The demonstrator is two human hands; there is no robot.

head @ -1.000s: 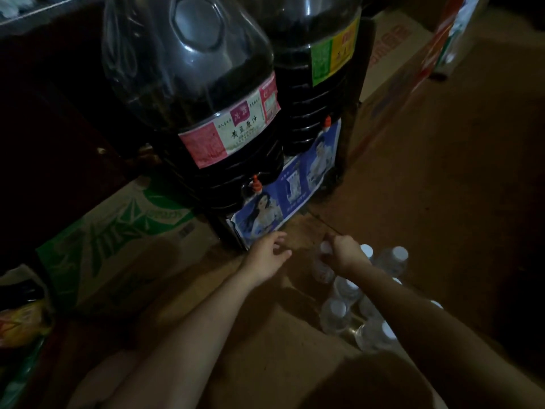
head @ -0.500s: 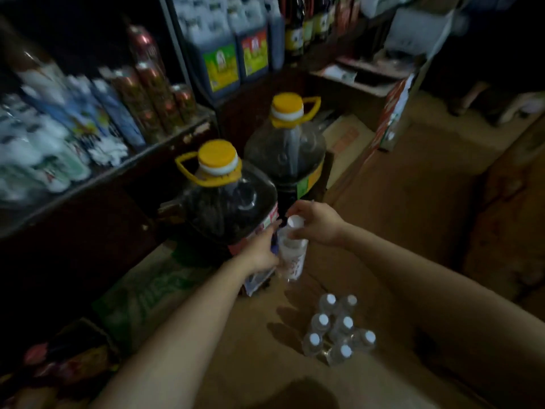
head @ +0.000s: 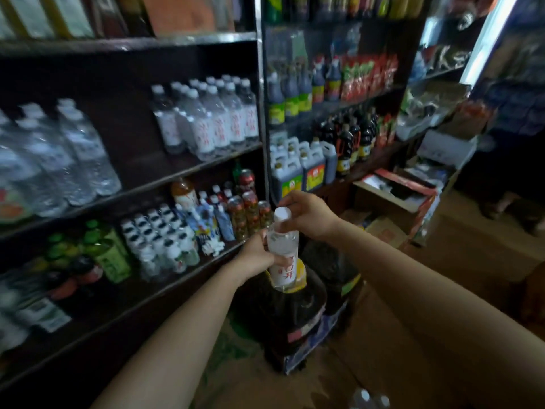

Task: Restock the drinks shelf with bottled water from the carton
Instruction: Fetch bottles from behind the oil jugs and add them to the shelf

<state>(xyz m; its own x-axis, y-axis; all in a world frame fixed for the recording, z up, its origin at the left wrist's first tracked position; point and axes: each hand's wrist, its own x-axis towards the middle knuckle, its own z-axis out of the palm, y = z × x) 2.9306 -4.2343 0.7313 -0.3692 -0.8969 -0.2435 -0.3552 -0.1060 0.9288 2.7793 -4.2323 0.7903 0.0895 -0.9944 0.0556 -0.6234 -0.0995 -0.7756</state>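
Your left hand (head: 256, 255) was wrapped around the body of the water bottle (head: 282, 249), held upright before the shelves; your right hand (head: 306, 214) pinched its neck. Mid-carry, I'd judge; next, lift it to the matching bottles (head: 212, 119) above.

Both bare arms extended forward, left hand (head: 256, 255) wrapped around bottle (head: 282, 255) mid-body, right hand (head: 306, 215) above it, fingers (head: 287, 203) curled over its top.
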